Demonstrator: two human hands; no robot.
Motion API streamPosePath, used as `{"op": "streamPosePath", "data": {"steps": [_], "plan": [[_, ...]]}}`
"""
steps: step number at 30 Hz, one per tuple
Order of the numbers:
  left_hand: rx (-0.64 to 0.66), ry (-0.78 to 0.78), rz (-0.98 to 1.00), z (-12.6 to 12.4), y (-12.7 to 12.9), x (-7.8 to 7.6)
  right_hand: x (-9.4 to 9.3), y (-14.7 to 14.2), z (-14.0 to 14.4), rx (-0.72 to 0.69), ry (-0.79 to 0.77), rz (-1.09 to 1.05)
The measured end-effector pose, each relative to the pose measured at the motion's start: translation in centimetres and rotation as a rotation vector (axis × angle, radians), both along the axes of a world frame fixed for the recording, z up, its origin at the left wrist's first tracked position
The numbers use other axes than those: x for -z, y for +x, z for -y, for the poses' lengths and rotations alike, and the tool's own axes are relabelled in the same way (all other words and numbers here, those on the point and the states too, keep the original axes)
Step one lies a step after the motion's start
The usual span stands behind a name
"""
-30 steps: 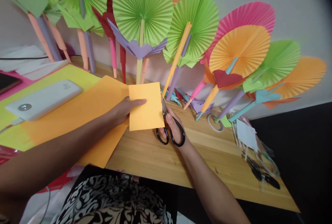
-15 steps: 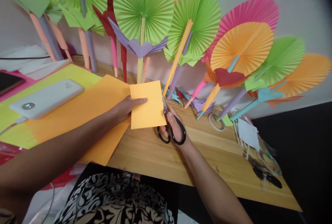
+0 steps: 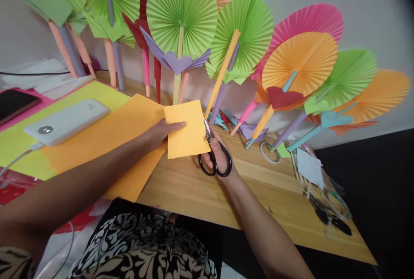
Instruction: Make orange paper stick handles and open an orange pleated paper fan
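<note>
My left hand (image 3: 164, 131) pinches a yellow-orange piece of paper (image 3: 187, 134) by its left edge, thumb on top and the other fingers hidden beneath. My right hand (image 3: 219, 149) grips black-handled scissors (image 3: 224, 167), with fingers in the loops. The blades lie along the right edge of the paper, partly behind it, so I cannot tell whether they are cutting. Under my left wrist lies a large orange sheet (image 3: 124, 180) on a yellow sheet (image 3: 19, 154).
Pleated paper fans (image 3: 181, 7) on rolled paper handles lean along the wall. A white power bank (image 3: 74, 119) and a dark phone (image 3: 16, 103) lie at left. On the right are a tape roll (image 3: 270, 152), a white paper piece (image 3: 309, 167) and another pair of scissors (image 3: 339, 225).
Both hands hold nearly the same pose over the table. The paper shifts very slightly right, and the scissors' handles sit a little higher. The view has turned slightly.
</note>
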State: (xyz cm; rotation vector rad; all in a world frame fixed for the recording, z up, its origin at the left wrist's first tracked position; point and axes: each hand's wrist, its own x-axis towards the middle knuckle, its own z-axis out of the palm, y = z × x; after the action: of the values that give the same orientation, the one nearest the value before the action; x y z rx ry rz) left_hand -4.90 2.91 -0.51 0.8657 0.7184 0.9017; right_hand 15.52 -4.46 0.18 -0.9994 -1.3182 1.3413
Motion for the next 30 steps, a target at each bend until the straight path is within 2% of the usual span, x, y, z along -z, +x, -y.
{"op": "streamPosePath", "data": {"steps": [6,15,22,26,30], "plan": [[-0.019,0.027,-0.003,-0.5,-0.3,0.6,0.5,0.3,-0.4,-0.064,-0.070,-0.102],[-0.024,0.045,-0.026,-0.7,-0.3,0.4,0.9,0.5,-0.5,-0.133,-0.125,-0.144],[0.097,0.117,0.026,-0.6,-0.4,0.2,0.9,0.9,-0.5,-0.189,-0.177,-0.127],[0.014,0.099,0.003,-0.8,-0.6,0.1,0.4,1.1,-0.6,-0.229,-0.255,-0.269],[-0.057,0.088,-0.027,-1.3,-0.7,0.4,-0.1,1.4,-1.0,-0.199,-0.372,-0.390]]}}
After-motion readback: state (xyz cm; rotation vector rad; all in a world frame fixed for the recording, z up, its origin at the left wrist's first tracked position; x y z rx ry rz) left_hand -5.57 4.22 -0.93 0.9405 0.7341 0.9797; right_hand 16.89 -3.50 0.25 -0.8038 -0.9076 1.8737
